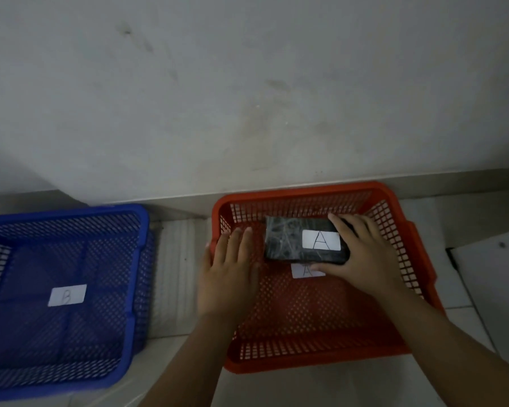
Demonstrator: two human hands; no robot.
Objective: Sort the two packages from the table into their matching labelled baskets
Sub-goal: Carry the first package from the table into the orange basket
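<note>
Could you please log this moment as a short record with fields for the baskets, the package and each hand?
red basket: on the right, label A on its floor, partly covered
blue basket: on the left, label B on its floor, nothing else in it
package: dark, labelled A, inside the red basket
right hand: fingers gripping the package's right end
left hand: open, flat, beside the package, not touching it
second package: not in view
</note>
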